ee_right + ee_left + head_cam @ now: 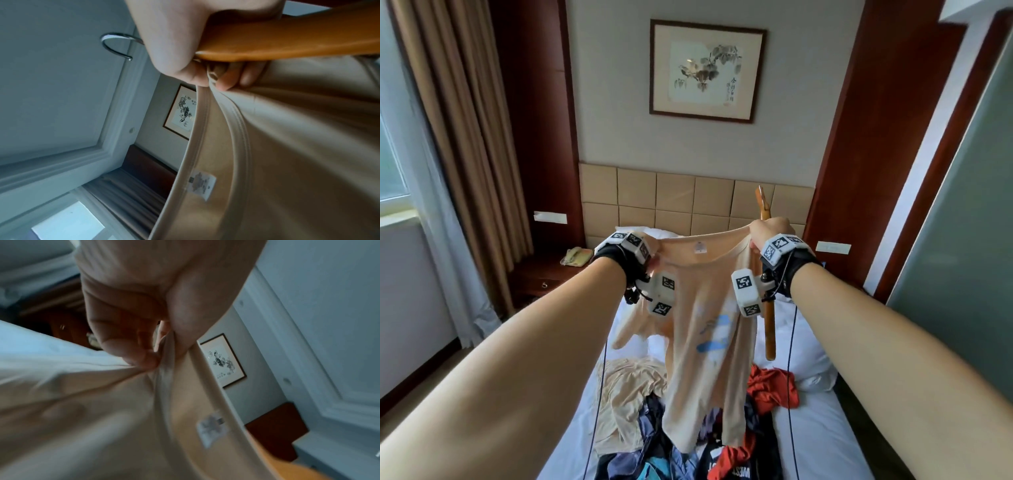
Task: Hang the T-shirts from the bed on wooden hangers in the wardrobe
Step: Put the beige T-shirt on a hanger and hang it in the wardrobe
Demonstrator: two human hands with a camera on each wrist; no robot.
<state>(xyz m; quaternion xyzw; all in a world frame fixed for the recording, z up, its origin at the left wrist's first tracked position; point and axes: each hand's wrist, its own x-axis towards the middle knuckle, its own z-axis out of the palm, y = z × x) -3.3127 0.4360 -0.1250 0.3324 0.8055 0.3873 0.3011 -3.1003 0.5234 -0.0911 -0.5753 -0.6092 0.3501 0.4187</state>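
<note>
Both hands' fingers (148, 360) pinching soft beige T-shirt (702, 308) collar, right also round smooth wooden hanger (768, 325).

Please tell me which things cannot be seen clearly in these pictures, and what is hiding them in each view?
- Wooden hanger: head view, its middle is hidden by the right hand and wrist unit.
- Left hand: head view, fingers hidden behind the wrist unit.
- Beige T-shirt label: too small in the head view, blurred in the left wrist view.
- Clothes pile: cut off by the bottom edge.
- Wardrobe: in no view.
</note>
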